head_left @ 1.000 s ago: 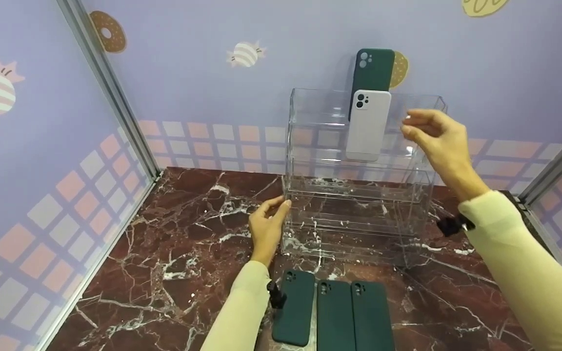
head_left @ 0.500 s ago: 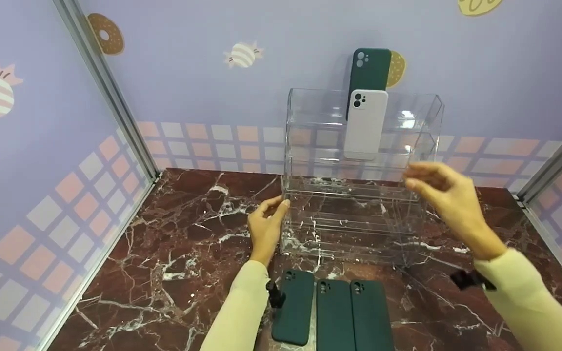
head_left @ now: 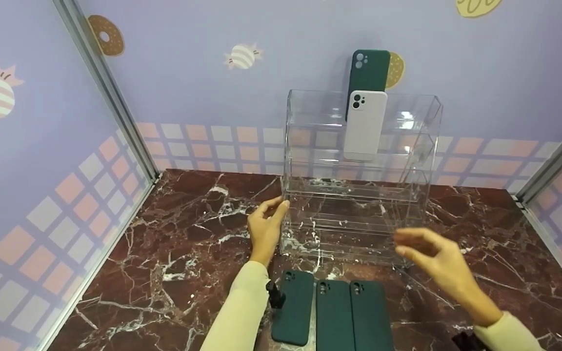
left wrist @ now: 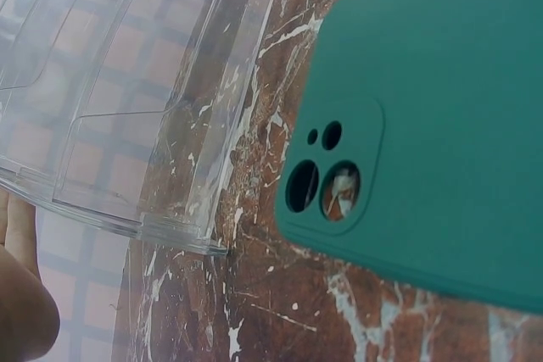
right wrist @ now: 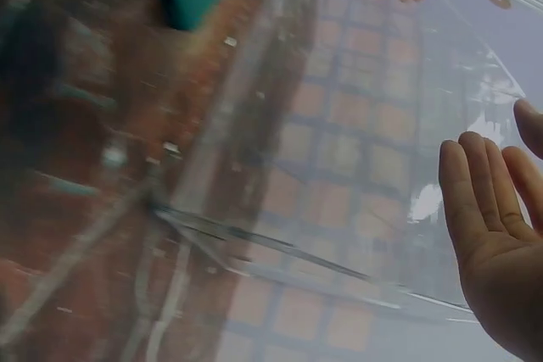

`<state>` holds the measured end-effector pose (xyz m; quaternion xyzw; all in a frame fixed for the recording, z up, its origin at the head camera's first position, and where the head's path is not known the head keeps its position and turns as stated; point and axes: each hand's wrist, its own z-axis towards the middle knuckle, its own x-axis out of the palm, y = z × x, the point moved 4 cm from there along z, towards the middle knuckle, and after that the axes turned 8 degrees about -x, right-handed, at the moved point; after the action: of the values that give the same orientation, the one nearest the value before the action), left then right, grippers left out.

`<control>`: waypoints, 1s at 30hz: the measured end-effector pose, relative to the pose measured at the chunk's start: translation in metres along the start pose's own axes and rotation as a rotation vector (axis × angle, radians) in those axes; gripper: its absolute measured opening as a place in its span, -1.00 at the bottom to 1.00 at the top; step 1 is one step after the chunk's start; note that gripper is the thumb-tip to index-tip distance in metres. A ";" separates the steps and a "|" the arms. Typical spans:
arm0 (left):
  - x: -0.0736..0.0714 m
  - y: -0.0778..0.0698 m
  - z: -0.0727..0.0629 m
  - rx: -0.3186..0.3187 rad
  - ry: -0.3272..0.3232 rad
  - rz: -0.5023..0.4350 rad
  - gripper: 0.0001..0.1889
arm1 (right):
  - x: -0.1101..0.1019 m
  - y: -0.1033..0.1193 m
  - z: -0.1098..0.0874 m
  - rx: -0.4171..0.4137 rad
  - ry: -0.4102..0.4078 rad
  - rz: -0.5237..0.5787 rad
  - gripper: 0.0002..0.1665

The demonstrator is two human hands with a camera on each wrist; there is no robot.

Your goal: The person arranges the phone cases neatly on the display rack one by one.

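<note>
A clear tiered acrylic rack (head_left: 310, 105) stands upright on the marble-patterned tabletop. My left hand (head_left: 264, 226) rests its fingertips against the rack's left side; in the left wrist view part of that hand (left wrist: 21, 294) shows past the rack's edge. Low by the rack's right front corner is my right hand (head_left: 437, 258), fingers loosely bent, thumb apart, nothing held. Up in the rack, a white phone case (head_left: 366, 126) leans in front of a dark green phone case (head_left: 371, 70). Three more green cases lie flat before the rack: a left one (head_left: 294, 312), a middle one (head_left: 333, 314) and a right one (head_left: 372, 314).
Lilac walls with printed sweets and pink-and-white squares enclose the table (head_left: 173, 273) at the back and sides. A metal corner post (head_left: 110, 87) runs up at the left. Small black devices are strapped at both cuffs, the left one (head_left: 275, 295) overlapping a green case.
My right hand has come down from beside the white case, past the rack's right side, to near the tabletop. My left hand and the phone cases have stayed where they were.
</note>
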<state>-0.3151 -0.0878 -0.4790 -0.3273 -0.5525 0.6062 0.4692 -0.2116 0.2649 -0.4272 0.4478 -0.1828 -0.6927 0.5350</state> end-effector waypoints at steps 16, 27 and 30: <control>0.001 -0.001 -0.001 0.003 -0.014 -0.013 -0.76 | 0.032 -0.036 -0.056 0.051 0.163 0.011 -0.61; 0.001 0.000 -0.001 -0.012 -0.011 -0.037 -0.76 | 0.042 -0.049 -0.063 0.067 0.289 0.019 -0.55; 0.001 0.001 -0.001 -0.011 -0.012 -0.037 -0.76 | 0.043 -0.051 -0.063 0.085 0.303 0.024 -0.53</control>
<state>-0.3149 -0.0865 -0.4795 -0.3161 -0.5644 0.5963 0.4754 -0.1903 0.2582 -0.5164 0.5670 -0.1344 -0.6025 0.5453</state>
